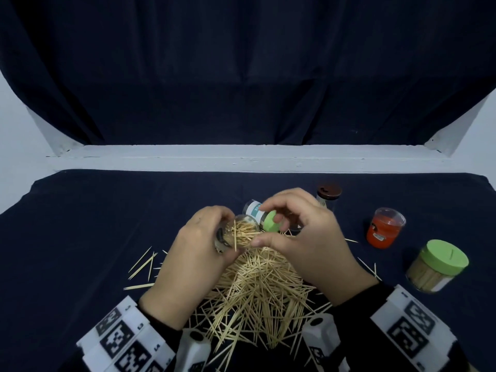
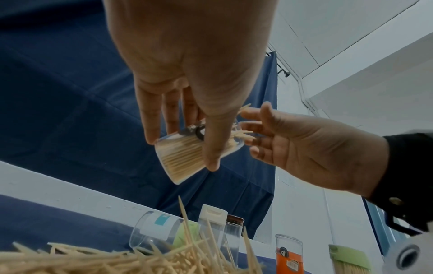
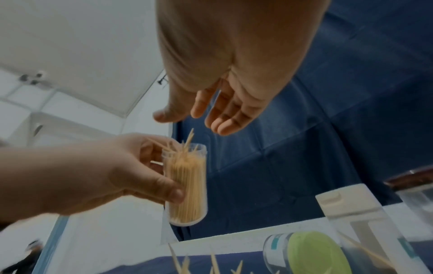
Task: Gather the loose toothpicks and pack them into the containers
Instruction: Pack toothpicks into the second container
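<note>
A: What's my left hand (image 1: 196, 253) doing?

B: It grips a clear tube (image 3: 186, 183) round its side, thumb across the front, fingers behind. The tube is lifted off the table, mouth toward the right hand, and is packed nearly full of toothpicks; a few stick out crooked past the rim.

A: And my right hand (image 1: 303, 237)?

B: I see it just beside the tube's mouth, fingers loosely bent and spread, holding nothing. In the right wrist view the fingertips (image 3: 222, 128) hang just above the sticking-out tips, apart from them.

A: Where are the loose ones?

B: The pile (image 1: 263, 296) lies on the dark cloth (image 1: 80, 237) under and between both wrists, with a few strays (image 1: 142, 261) off to the left.

A: Other containers?

B: A green-capped jar (image 1: 261, 216) lies on its side behind the hands. A brown-lidded jar (image 1: 328, 196) stands beyond it. To the right stand an orange jar (image 1: 383, 228) and a green-lidded jar (image 1: 437, 265) full of toothpicks.
</note>
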The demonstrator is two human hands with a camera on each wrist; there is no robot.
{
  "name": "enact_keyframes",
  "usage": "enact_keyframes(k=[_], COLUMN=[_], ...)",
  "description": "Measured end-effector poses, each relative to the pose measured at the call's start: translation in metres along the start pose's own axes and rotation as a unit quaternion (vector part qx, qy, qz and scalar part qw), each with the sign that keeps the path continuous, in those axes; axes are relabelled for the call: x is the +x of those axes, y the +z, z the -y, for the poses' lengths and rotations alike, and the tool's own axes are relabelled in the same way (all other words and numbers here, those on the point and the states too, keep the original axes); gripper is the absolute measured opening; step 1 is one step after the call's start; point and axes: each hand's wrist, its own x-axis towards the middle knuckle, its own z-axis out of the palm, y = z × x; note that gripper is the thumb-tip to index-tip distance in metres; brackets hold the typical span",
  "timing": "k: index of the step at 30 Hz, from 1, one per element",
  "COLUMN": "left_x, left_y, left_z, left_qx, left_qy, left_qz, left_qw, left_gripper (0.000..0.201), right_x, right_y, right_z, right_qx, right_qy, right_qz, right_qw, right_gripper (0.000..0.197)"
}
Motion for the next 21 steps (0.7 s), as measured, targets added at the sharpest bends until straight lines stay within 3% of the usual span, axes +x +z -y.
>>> enact_keyframes(k=[3, 7, 11, 15, 19, 21], left_x=[-0.001, -0.002, -0.005, -0.007, -0.003, -0.002], left_y=[0.001, 0.003, 0.003, 0.004, 0.001, 0.000], left_z=[0.000, -0.002, -0.002, -0.004, -0.002, -0.002], left_qx=[-0.005, -0.021, -0.029, -0.038, -0.027, -0.027], left_qy=[0.007, 0.013, 0.024, 0.036, 0.027, 0.024], left_qz=[0.005, 0.006, 0.006, 0.008, -0.005, -0.011], left_qw=[1.000, 1.000, 0.999, 0.999, 0.999, 0.999], left_gripper=[0.046, 0.043, 0.044, 0.045, 0.046, 0.045], right_x=[-0.001, -0.005, -0.003, -0.001, 0.001, 0.000], right_y=[0.005, 0.018, 0.016, 0.016, 0.006, 0.002], right_z=[0.004, 0.003, -0.001, 0.005, 0.008, 0.007], right_qx=[-0.025, -0.081, -0.082, -0.081, 0.000, 0.004], right_qy=[-0.055, -0.125, -0.120, -0.125, -0.066, -0.048], right_qz=[0.073, 0.084, 0.023, 0.018, -0.046, -0.037], right_qw=[0.996, 0.985, 0.989, 0.989, 0.997, 0.998], right_gripper=[0.036, 0.011, 0.009, 0.006, 0.009, 0.016])
